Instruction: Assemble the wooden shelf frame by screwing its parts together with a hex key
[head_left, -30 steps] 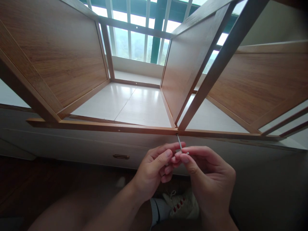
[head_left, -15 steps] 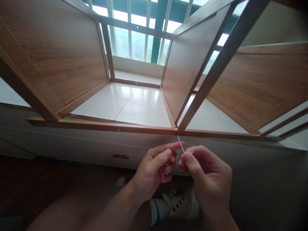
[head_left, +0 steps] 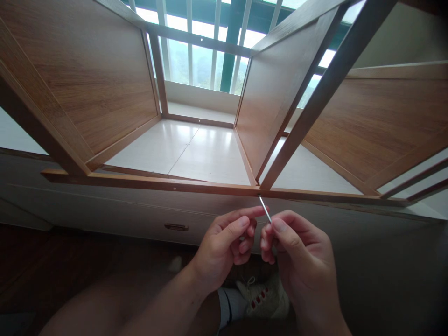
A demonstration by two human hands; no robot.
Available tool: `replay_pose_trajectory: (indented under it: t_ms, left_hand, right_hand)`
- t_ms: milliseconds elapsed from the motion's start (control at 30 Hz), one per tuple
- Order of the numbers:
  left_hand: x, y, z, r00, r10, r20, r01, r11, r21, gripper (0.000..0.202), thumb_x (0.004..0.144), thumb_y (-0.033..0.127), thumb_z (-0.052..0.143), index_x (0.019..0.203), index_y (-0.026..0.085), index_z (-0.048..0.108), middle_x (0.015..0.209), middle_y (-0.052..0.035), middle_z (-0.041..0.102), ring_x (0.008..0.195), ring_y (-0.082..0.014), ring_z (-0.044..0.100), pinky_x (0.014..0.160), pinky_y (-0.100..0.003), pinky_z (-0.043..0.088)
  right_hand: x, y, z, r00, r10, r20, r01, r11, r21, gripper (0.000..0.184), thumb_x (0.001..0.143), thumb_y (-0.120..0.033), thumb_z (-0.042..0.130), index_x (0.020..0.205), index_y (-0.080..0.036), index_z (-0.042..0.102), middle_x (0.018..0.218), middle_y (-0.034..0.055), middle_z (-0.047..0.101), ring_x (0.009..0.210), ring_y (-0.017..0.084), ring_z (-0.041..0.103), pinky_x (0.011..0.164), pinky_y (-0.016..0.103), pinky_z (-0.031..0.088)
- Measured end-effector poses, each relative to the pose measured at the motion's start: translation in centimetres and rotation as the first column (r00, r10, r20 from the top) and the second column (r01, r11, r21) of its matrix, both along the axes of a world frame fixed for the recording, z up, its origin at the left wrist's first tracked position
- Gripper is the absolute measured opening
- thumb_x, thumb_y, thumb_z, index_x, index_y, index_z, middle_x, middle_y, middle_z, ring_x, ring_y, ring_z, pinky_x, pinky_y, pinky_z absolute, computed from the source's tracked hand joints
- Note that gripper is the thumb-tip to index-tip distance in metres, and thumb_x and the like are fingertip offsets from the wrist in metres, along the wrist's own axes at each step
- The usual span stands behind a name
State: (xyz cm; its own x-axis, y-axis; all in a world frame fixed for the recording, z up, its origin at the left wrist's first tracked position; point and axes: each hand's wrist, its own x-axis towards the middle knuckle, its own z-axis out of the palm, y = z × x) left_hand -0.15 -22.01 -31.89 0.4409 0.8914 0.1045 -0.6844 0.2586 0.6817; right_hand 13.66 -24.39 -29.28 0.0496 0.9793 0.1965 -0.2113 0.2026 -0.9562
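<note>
A thin metal hex key (head_left: 265,209) slants up to the underside of a long wooden rail (head_left: 217,186), its upper end at the rail's front, just below a joint with a slanting wooden post (head_left: 304,112). My right hand (head_left: 303,249) pinches the key's lower end between thumb and fingers. From the left, my left hand (head_left: 224,245) points its index finger against the key's shaft. Its other fingers curl in under the thumb, and whatever lies among them, if anything, is too small to make out.
Wooden panels stand at left (head_left: 98,74), centre (head_left: 273,93) and right (head_left: 388,121) of the frame, on a white surface (head_left: 150,144). Below is a drawer front with a recessed handle (head_left: 176,227). A barred window (head_left: 203,60) is behind. My shoe (head_left: 262,298) is on the floor.
The fingers of my right hand have shifted on the hex key, and the hand has turned slightly. The left hand stays almost still; the view has moved a little.
</note>
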Motion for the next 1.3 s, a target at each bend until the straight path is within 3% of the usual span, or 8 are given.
replay_pose_trajectory:
  t_ms: [233,400,567,767,933,1300]
  left_hand:
    - [0.0,-0.1,0.1,1.000,-0.003,-0.004,0.003,1.000,0.005,0.030,0.096,0.032,0.064,0.121,0.019,0.075,0.082,-0.0013,0.044,0.059,-0.0065,0.034,0.044,-0.017,0.022]
    - [0.0,-0.2,0.0,1.000,0.003,-0.006,-0.003,1.000,0.009,0.031,0.096,0.033,0.063,0.121,0.019,0.075,0.082,-0.0016,0.045,0.059,-0.0065,0.034,0.045,-0.017,0.023]
    - [0.1,-0.1,-0.2,1.000,-0.008,-0.004,0.008,1.000,0.019,0.031,0.096,0.032,0.063,0.122,0.019,0.075,0.082,-0.0019,0.046,0.059,-0.0065,0.035,0.044,-0.017,0.022]
    - [0.2,-0.1,-0.3,1.000,0.005,0.002,-0.005,1.000,0.010,0.032,0.095,0.033,0.065,0.122,0.019,0.074,0.080,-0.0020,0.047,0.059,-0.0067,0.035,0.044,-0.017,0.023]
    - [0.2,-0.2,-0.5,1.000,0.025,-0.003,-0.025,1.000,0.012,0.032,0.094,0.033,0.065,0.123,0.020,0.074,0.081,-0.0020,0.047,0.058,-0.0064,0.034,0.044,-0.017,0.023]
    - [0.3,-0.2,-0.7,0.999,0.045,-0.014,-0.045,0.999,-0.004,0.030,0.094,0.031,0.066,0.120,0.020,0.075,0.081,-0.0020,0.048,0.059,-0.0065,0.036,0.044,-0.015,0.025]
  right_hand:
    - [-0.3,-0.5,0.3,0.991,-0.058,0.124,0.048,0.995,0.086,0.021,0.094,-0.032,0.067,0.077,-0.020,0.068,0.065,-0.0015,0.064,0.055,0.008,0.057,0.050,0.016,0.048]
    - [-0.4,-0.4,1.1,0.945,-0.165,0.281,0.126,0.980,0.154,0.019,0.092,-0.030,0.069,0.075,-0.020,0.069,0.061,-0.0028,0.064,0.051,0.006,0.057,0.047,0.012,0.046]
    - [-0.2,-0.5,1.5,0.912,-0.176,0.369,0.123,0.979,0.164,0.016,0.089,-0.028,0.070,0.075,-0.020,0.069,0.060,-0.0031,0.064,0.047,0.007,0.058,0.043,0.012,0.046]
    - [-0.4,-0.5,1.5,0.897,-0.150,0.417,0.104,0.986,0.131,0.015,0.087,-0.028,0.070,0.074,-0.019,0.067,0.061,-0.0015,0.068,0.049,0.013,0.066,0.048,0.020,0.056]
    - [-0.5,-0.5,1.8,0.825,-0.283,0.490,0.185,0.953,0.239,0.016,0.086,-0.025,0.069,0.071,-0.020,0.068,0.056,-0.0032,0.065,0.045,0.010,0.060,0.045,0.016,0.049]
    - [-0.3,-0.4,1.8,0.821,-0.269,0.504,0.178,0.959,0.222,0.018,0.086,-0.026,0.068,0.070,-0.020,0.067,0.055,-0.0039,0.065,0.046,0.009,0.058,0.045,0.016,0.046]
